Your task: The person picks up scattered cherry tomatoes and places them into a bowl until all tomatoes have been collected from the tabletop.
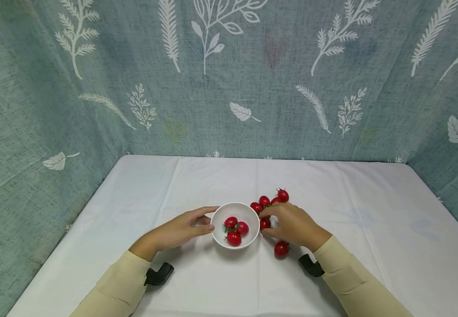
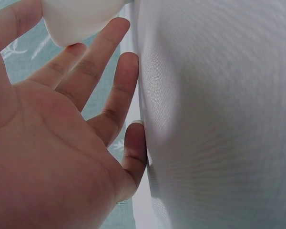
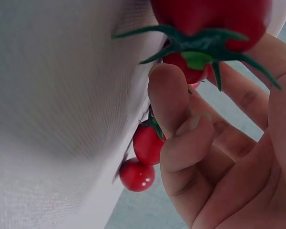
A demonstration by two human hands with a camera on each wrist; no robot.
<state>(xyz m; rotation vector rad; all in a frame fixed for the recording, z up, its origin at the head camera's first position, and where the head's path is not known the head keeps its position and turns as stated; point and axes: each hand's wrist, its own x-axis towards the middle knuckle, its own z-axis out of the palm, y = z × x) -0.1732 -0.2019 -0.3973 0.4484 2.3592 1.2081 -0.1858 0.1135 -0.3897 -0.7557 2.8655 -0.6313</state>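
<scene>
Head view: a white-clothed table (image 1: 371, 246) fills the lower half of the frame, with a leaf-print curtain (image 1: 229, 75) behind it and down both sides.
Bowl: a small white bowl (image 1: 248, 211) sits at lower centre of the frame, holding three cherry tomatoes (image 1: 236, 230).
Left hand: the left hand (image 1: 181, 231) lies against the bowl's left side, thumb along the far rim and fingertips touching the wall, fingers fairly straight rather than wrapped round it. In the left wrist view the left hand (image 2: 52, 143) shows an open palm, and the bowl (image 2: 76, 16) shows at the upper left of the frame, resting against the fingertips.
Right hand: the right hand (image 1: 292, 224) rests just right of the bowl, fingers curled down over a tomato. In the right wrist view the right hand (image 3: 219, 152) holds one tomato (image 3: 214, 19) (green calyx facing the camera, upper centre of the frame) between thumb and fingers.
Loose tomatoes: a cluster of loose tomatoes (image 1: 270, 200) lies just beyond the right hand's fingers, touching one another; a single tomato (image 1: 281, 248) lies on the cloth below the hand, near the wrist. Two more tomatoes (image 3: 143, 157) show at lower centre of the right wrist view.
Sleeves: both forearms wear pale yellow sleeves (image 1: 351, 281).
Wrist rigs: a dark camera mount (image 1: 158, 274) shows beneath each wrist.
</scene>
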